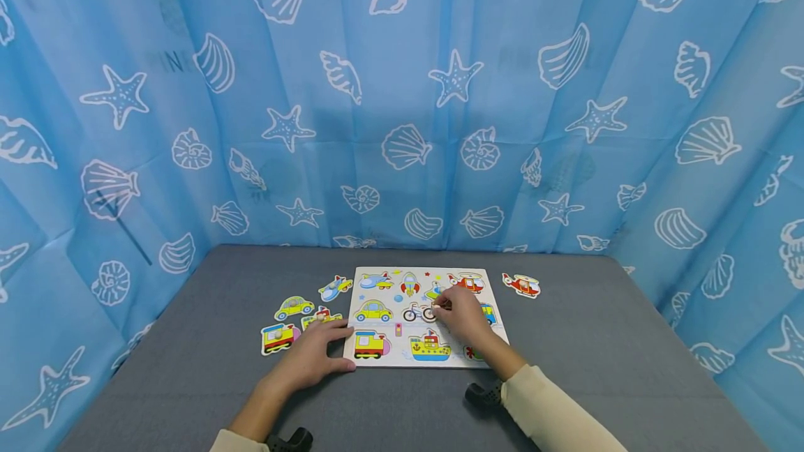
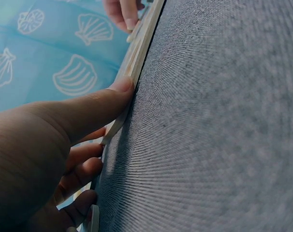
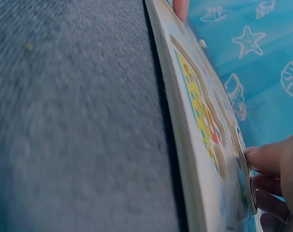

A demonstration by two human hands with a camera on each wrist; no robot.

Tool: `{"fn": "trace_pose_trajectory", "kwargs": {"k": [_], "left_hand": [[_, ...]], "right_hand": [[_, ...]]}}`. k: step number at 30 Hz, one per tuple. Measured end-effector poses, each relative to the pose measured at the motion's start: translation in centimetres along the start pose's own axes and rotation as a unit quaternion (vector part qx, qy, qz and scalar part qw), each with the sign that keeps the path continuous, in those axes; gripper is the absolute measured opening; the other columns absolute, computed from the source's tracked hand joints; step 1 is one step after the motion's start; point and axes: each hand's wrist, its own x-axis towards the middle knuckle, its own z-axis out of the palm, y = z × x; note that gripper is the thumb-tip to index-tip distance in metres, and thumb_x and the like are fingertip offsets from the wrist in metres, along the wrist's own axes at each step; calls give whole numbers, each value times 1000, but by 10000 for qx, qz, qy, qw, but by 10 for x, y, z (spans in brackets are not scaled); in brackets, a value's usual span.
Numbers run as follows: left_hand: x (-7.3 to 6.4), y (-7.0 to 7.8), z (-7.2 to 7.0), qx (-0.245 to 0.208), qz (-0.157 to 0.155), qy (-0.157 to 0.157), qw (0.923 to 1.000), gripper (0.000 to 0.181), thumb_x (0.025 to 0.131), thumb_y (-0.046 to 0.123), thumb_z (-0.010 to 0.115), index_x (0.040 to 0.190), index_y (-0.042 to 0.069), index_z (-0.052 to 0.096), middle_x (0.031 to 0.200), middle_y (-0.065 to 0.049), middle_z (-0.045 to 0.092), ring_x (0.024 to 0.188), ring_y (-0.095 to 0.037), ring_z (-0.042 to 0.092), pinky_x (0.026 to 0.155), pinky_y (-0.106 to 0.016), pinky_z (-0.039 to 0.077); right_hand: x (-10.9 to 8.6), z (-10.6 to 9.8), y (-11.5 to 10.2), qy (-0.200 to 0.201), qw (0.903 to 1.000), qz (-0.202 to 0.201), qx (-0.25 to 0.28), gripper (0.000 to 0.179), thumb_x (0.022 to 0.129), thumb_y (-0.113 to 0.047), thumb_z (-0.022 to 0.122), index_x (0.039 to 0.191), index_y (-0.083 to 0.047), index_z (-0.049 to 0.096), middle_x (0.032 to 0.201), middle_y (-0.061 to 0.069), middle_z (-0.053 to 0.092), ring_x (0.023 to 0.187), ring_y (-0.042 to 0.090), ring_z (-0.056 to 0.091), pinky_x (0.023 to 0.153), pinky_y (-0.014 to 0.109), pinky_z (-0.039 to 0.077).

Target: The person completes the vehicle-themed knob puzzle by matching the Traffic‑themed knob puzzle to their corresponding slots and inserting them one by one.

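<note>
A white wooden puzzle board (image 1: 393, 363) with vehicle pictures lies on the table. In the head view my left hand (image 1: 310, 353) rests at its near left corner, thumb and fingertips touching the edge; the left wrist view shows the thumb (image 2: 100, 104) straight against that edge. My right hand (image 1: 466, 316) is over the board's right half, pinching the bicycle puzzle piece (image 1: 414, 312) at its right end. Up close in the right wrist view, the right thumb (image 3: 266, 158) presses the piece's rim, close over the board surface. The right fingers partly hide the piece.
Left of the board lie loose pieces: a plane (image 1: 336, 288), a car (image 1: 294, 307), a ship (image 1: 322, 315) partly behind the left hand, and a train (image 1: 278, 339). A helicopter piece (image 1: 521, 285) lies to the right. A blue shell-print curtain (image 1: 402, 103) hangs behind the grey table (image 1: 565, 368).
</note>
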Motion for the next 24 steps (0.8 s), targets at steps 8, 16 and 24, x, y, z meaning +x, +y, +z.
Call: {"fn": "trace_pose_trajectory", "kwargs": {"k": [8,16,24], "left_hand": [[0,-1,0,-4,5,-2,10000,64,76,42,81,129,12,64,138,-8,54,132,-39,40,105,-59,31],[1,-2,1,0,4,14,10000,63,76,42,81,129,13,65,137,-8,54,132,-39,40,106,-59,30],[1,-2,2,10,-24,49,10000,64,75,43,82,129,13,65,137,-7,55,131,-36,42,104,-57,33]], "right_hand": [[1,12,-9,25,9999,-101,-10,8,80,-11,79,81,-11,70,79,-5,57,77,12,50,72,34,44],[1,16,-20,-23,9998,-176,15,8,81,-12,78,81,-12,71,80,-6,57,80,14,50,75,36,44],[3,20,-24,-53,9999,-89,44,7,83,-14,78,86,-11,72,82,-6,60,84,14,52,78,36,46]]}}
